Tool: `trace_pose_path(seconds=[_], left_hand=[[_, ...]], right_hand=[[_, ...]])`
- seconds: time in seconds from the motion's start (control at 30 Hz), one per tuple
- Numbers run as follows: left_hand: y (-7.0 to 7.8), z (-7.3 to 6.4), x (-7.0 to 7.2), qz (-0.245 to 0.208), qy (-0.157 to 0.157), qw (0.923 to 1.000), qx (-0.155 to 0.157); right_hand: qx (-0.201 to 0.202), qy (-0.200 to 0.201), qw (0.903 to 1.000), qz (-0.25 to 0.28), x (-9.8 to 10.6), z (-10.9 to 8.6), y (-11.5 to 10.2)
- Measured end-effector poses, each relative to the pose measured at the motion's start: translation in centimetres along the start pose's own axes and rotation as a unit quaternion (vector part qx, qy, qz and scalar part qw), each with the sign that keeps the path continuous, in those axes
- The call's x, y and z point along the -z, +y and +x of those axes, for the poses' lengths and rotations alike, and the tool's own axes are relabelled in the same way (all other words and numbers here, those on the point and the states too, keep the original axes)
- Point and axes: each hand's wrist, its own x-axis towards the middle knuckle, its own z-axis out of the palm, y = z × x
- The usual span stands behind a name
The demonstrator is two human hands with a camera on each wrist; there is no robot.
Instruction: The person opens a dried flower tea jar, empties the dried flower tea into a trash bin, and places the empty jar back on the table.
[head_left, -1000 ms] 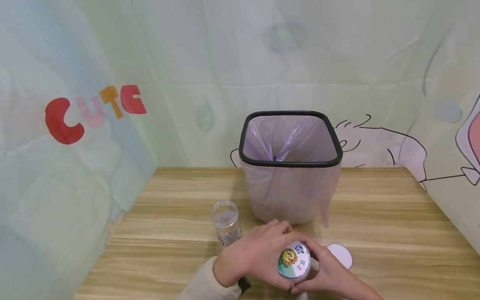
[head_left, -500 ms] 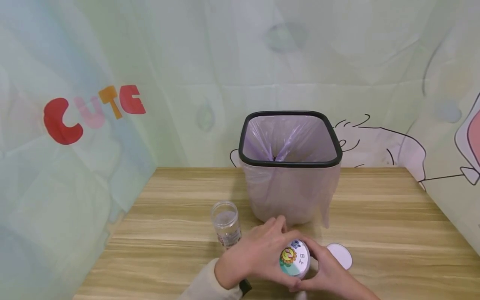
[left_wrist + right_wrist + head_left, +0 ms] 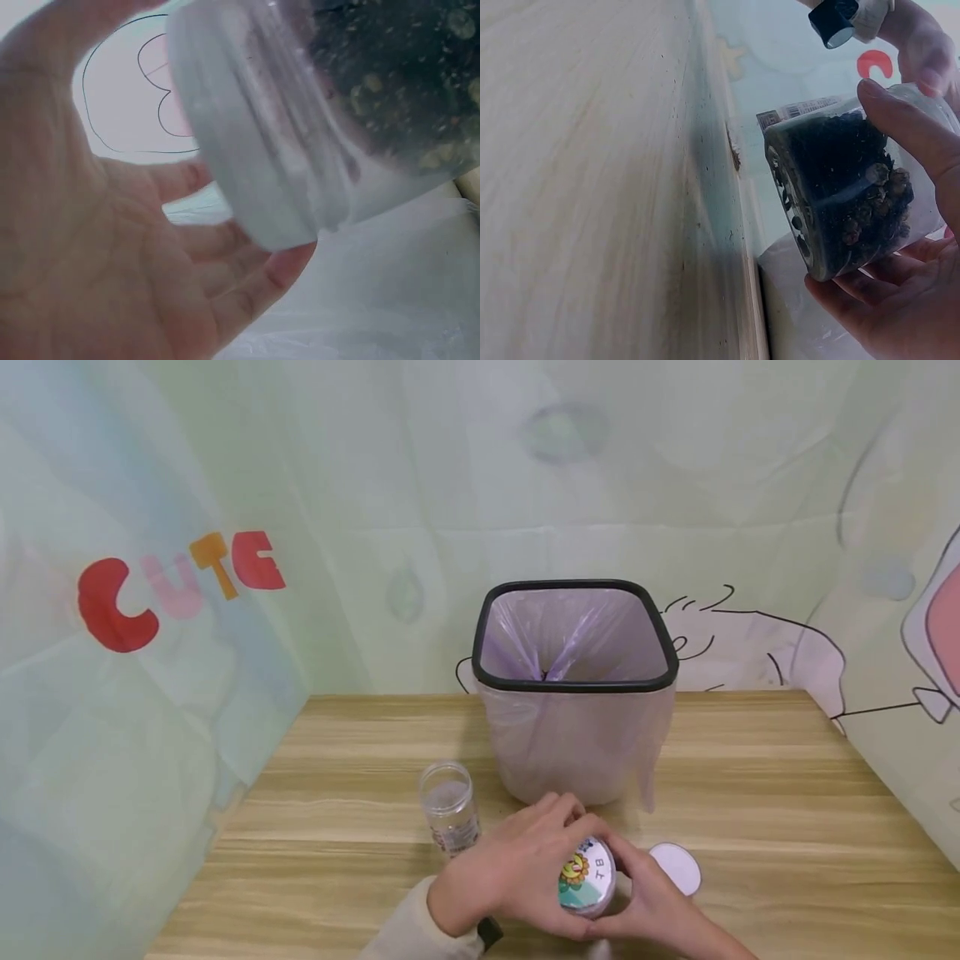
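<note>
Both hands hold a clear plastic jar filled with dark loose bits and small pale round pieces. Its whitish lid carries a sunflower print and letters, facing up in the head view. My left hand grips around the lid, fingers along the far side and thumb along the near side. Lower on the jar, my right hand wraps the body, thumb on one side and fingers on the other. The jar appears tilted in both wrist views, its base away from the left palm.
A lidless clear jar stands left of the hands on the wooden table. Behind them is a bin with a dark rim and a purplish liner. A white disc lies to the right. Printed cloth backs the table.
The lid's print has turned anticlockwise as seen from above, with its letters swinging upward. Both hands keep nearly the same place around the jar. The head view has shifted slightly.
</note>
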Motion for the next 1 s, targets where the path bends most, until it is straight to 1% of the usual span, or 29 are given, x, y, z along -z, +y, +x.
trace_pose_path(seconds=[0.07, 0.1, 0.17, 0.37, 0.5, 0.7, 0.8, 0.9, 1.0], left_hand=[[-0.13, -0.08, 0.21, -0.011, -0.010, 0.9998, -0.014], [-0.19, -0.11, 0.31, -0.010, -0.012, 0.9997, -0.020], [-0.30, -0.17, 0.47, -0.012, -0.017, 0.9995, -0.025], [-0.48, -0.21, 0.62, -0.023, -0.029, 0.9990, -0.023], [-0.43, -0.19, 0.49, -0.018, -0.026, 0.9993, -0.021], [-0.27, -0.15, 0.30, -0.007, -0.014, 0.9998, -0.011], [-0.12, -0.12, 0.24, 0.004, -0.010, 0.9999, -0.003], [0.05, -0.09, 0.21, 0.011, -0.006, 0.9999, 0.009], [0.24, -0.05, 0.14, 0.016, -0.004, 0.9996, 0.023]], right_hand=[[-0.007, -0.004, 0.9999, 0.009, 0.01, 0.01, 0.00], [-0.011, -0.006, 0.9998, 0.014, 0.01, 0.03, 0.00], [-0.015, -0.009, 0.9996, 0.022, -0.02, 0.11, 0.02], [-0.012, -0.017, 0.9992, 0.033, -0.07, 0.25, 0.11], [-0.018, -0.018, 0.9990, 0.035, -0.10, 0.07, 0.12], [-0.022, -0.009, 0.9994, 0.023, -0.10, -0.13, 0.10], [-0.017, -0.002, 0.9997, 0.020, -0.10, -0.21, 0.19], [-0.014, 0.003, 0.9998, 0.016, -0.13, -0.31, 0.26], [-0.019, 0.008, 0.9997, 0.011, -0.17, -0.41, 0.23]])
